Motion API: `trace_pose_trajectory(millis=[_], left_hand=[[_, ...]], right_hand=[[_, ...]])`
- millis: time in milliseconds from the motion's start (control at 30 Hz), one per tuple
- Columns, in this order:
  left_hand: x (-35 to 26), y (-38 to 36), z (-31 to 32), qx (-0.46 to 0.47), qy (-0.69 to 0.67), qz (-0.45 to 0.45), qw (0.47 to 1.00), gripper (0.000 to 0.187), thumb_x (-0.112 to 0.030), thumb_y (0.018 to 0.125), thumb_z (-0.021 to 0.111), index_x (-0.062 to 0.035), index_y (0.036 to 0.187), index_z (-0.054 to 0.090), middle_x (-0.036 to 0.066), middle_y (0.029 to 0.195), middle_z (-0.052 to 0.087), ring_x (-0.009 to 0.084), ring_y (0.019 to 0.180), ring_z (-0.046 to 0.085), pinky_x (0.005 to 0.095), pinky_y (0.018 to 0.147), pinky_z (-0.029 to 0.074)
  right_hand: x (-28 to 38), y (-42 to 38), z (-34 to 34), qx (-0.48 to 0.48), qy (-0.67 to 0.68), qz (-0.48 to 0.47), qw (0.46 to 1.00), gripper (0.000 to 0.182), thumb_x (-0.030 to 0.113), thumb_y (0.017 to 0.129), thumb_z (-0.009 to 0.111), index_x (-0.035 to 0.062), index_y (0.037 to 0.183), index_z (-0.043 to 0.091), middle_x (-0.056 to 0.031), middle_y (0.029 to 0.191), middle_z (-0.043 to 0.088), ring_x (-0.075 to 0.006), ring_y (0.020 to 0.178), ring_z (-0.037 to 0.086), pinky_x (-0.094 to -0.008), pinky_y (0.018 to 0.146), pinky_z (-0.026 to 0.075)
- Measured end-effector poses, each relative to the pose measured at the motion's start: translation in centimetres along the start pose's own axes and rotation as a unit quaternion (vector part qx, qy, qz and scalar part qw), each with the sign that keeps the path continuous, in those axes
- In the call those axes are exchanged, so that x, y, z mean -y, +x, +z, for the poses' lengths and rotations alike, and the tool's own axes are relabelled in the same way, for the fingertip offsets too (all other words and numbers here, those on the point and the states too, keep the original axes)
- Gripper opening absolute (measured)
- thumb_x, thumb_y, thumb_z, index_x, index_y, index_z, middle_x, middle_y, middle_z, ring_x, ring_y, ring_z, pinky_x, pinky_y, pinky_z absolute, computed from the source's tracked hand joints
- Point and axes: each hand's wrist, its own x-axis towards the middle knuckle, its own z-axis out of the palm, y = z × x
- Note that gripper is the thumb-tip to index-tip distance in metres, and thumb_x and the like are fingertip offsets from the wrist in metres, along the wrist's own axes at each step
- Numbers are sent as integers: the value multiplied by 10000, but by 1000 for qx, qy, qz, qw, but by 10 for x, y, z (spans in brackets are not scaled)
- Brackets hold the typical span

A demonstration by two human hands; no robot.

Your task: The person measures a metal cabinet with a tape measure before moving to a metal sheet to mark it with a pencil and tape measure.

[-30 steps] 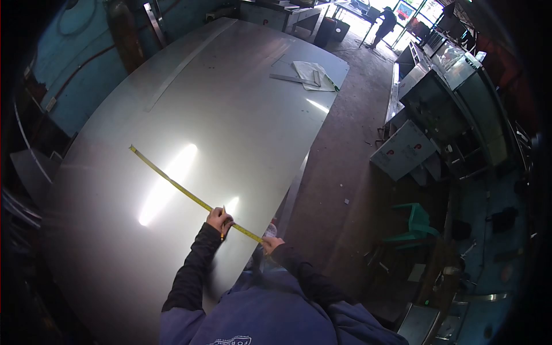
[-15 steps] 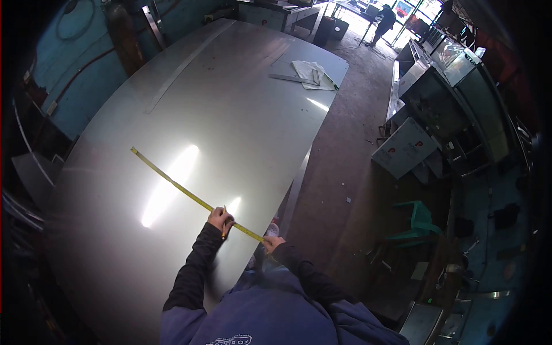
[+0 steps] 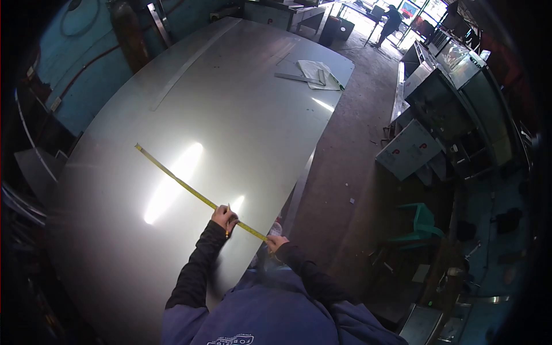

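Observation:
A yellow tape measure blade [image 3: 178, 180] lies extended across the shiny metal sheet [image 3: 115, 230], from its middle to its right edge. My left hand [image 3: 224, 218] is closed around a thin pencil-like tool [image 3: 227, 232], beside the tape, its fingertips at the blade. At the sheet's right edge, my right hand [image 3: 276, 243] pinches the near end of the tape. Whether it also holds a tape case cannot be seen.
A metal square [image 3: 293, 77] and a white cloth [image 3: 313, 72] lie on the sheet's far right. To the right stand a green chair [image 3: 421, 221], a leaning panel [image 3: 409, 149] and metal cabinets [image 3: 445, 106]. A person [image 3: 389, 26] stands far off near the doorway.
The whole view has shifted slightly, moving the scene a little right in the picture. Both hands keep their places at the tape.

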Motion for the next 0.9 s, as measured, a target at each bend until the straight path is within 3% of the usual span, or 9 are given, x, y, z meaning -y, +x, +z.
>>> trace_pose_trajectory(millis=[233, 300, 600, 667, 700, 767, 900], left_hand=[[0, -4, 3, -5, -16, -12, 1000, 220, -216, 691, 789, -127, 851, 667, 123, 937, 552, 318, 898, 544, 422, 775, 480], [-4, -7, 5, -46, -12, -2, 999, 220, -218, 691, 790, -139, 861, 676, 119, 955, 553, 320, 920, 546, 426, 786, 480], [-7, -7, 0, -29, -14, -9, 999, 251, -211, 687, 796, -140, 896, 676, 120, 987, 551, 322, 935, 547, 427, 787, 483], [-9, -6, -8, -74, 9, 21, 997, 309, -168, 691, 783, -139, 973, 659, 147, 1051, 556, 333, 929, 546, 432, 799, 484], [-7, -4, -15, -94, 46, -15, 994, 403, -108, 706, 748, -134, 1088, 622, 179, 1181, 543, 367, 952, 542, 447, 844, 476], [13, -5, -19, -157, 66, -32, 985, 452, -71, 743, 688, -105, 1181, 583, 204, 1250, 531, 398, 1018, 538, 468, 889, 461], [27, -12, -36, -157, 99, -18, 982, 414, -57, 833, 583, -50, 1245, 540, 243, 1189, 572, 397, 1131, 519, 477, 929, 442]], right_hand=[[1, -2, -1, 3, 14, 0, 1000, 249, 288, 930, 523, 83, 1012, 638, -93, 745, 684, -238, 690, 681, -367, 641, 535], [-1, -5, -3, 20, 31, -8, 999, 245, 276, 932, 521, 73, 1004, 636, -91, 738, 680, -220, 669, 679, -357, 633, 534], [-1, -12, -10, 30, 85, -21, 996, 228, 244, 938, 522, 56, 999, 637, -81, 720, 663, -191, 648, 671, -333, 627, 534], [-15, -20, -19, 22, 91, -23, 995, 227, 241, 940, 521, 55, 995, 639, -80, 720, 663, -185, 648, 667, -331, 627, 530], [-38, -21, -31, 19, 68, -29, 997, 224, 234, 943, 519, 49, 987, 639, -78, 717, 662, -176, 645, 659, -326, 626, 522], [-65, -30, -54, 18, 42, -35, 998, 222, 227, 946, 518, 44, 980, 640, -77, 713, 660, -167, 642, 651, -322, 626, 515], [-95, -43, -98, 2, 58, 1, 998, 197, 158, 955, 498, 22, 974, 640, -62, 701, 648, -149, 655, 634, -307, 619, 500]])
